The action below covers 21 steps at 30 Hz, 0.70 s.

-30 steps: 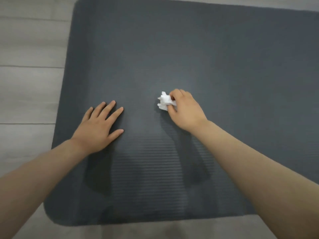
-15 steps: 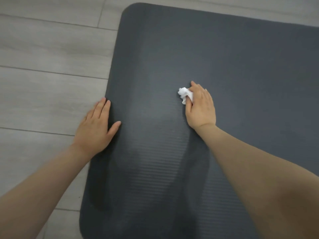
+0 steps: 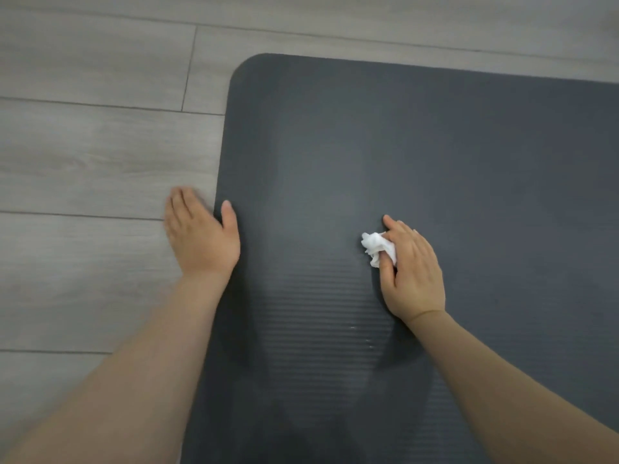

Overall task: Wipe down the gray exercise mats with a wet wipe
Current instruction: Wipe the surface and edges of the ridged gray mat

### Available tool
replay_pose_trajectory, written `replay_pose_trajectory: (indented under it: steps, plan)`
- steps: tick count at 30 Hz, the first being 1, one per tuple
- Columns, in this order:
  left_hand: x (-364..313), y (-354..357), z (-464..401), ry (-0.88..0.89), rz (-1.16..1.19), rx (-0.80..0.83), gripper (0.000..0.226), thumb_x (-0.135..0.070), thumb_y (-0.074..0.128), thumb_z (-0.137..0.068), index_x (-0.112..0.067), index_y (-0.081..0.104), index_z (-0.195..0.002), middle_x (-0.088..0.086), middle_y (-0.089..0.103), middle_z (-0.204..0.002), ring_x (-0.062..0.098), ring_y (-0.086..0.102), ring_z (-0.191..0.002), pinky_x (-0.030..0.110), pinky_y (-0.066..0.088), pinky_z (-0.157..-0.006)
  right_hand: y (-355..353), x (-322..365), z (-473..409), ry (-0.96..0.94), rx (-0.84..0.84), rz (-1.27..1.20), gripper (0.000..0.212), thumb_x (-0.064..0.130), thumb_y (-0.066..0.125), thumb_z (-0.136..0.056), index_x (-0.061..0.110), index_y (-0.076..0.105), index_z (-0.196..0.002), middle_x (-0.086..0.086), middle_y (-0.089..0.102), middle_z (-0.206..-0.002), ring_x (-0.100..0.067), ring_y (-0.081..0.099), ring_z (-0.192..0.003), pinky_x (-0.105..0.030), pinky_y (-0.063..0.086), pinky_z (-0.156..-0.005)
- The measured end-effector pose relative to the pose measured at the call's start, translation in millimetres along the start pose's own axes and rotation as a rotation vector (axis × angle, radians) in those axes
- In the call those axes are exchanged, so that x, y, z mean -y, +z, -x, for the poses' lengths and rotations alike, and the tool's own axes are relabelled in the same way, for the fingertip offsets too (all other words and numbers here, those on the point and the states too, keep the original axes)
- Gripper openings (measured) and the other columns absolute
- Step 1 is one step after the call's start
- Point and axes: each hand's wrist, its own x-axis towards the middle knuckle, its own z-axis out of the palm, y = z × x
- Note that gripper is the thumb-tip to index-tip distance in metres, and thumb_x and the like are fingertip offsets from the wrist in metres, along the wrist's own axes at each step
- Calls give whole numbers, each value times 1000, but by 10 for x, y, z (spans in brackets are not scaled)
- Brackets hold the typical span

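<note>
A dark gray ribbed exercise mat (image 3: 418, 155) lies on the floor and fills the right and middle of the head view; its far left rounded corner shows at the top. My right hand (image 3: 413, 272) presses a crumpled white wet wipe (image 3: 376, 246) onto the mat, thumb and fingers curled round it. My left hand (image 3: 201, 236) lies flat across the mat's left edge, thumb on the mat and fingers on the floor, slightly blurred.
Light gray wood-look floor planks (image 3: 93, 155) run to the left of the mat and beyond its far edge. My two forearms reach in from the bottom of the view.
The view has swung left, so the mat's left edge and far corner now show. My left hand has slid from the mat surface to its left edge. My right hand has kept hold of the wipe.
</note>
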Motion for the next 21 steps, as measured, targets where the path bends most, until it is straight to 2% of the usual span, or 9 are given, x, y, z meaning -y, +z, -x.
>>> replay_pose_trajectory:
  steps: [4,8,14,16,18,19,21]
  plan:
    - [-7,63,303,-71,-41,-4,63,-36,41,-101,1,30,-151,20,26,-159,37,20,-148,50,13,-121,-28,27,-18,-7,-19,-16,29,30,38,-92,25,55,-115,9,48,-142,-15,41,-133,-29,25,-113]
    - [-65,60,425,-106,-60,-17,64,-39,30,-99,-3,31,-152,15,25,-161,33,20,-149,48,12,-121,-35,37,-20,-14,-39,-14,25,30,39,-90,27,56,-108,10,51,-138,-13,45,-129,-25,26,-107]
    - [-12,47,529,-76,-61,6,69,-39,35,-93,-5,31,-152,12,24,-162,29,18,-150,43,10,-123,-6,77,-20,14,-73,-10,22,28,43,-87,23,58,-103,6,55,-132,-15,49,-122,-26,27,-103]
    - [-19,49,488,-81,-52,-9,69,-36,37,-90,-4,33,-151,14,26,-160,30,19,-149,43,12,-123,42,198,-42,111,-176,-28,23,28,46,-84,18,61,-99,0,57,-122,-22,51,-112,-31,31,-98]
    - [-42,41,471,-78,-57,-4,70,-36,36,-89,-4,33,-151,14,26,-160,29,19,-149,43,13,-122,137,540,-173,199,-295,-128,25,29,48,-82,14,63,-95,-4,56,-104,-26,51,-95,-37,38,-87]
    - [-43,40,476,-74,-58,9,70,-37,34,-89,-5,32,-151,14,24,-161,29,18,-150,42,12,-123,197,811,-285,188,-280,-209,25,29,49,-82,13,63,-94,-2,55,-96,-25,51,-88,-39,42,-81]
    - [-31,31,478,-67,-66,37,70,-37,34,-91,-6,27,-153,11,20,-163,26,13,-151,40,8,-123,359,1398,-585,98,-89,-345,20,27,51,-84,13,61,-94,0,57,-90,-22,53,-84,-41,45,-78]
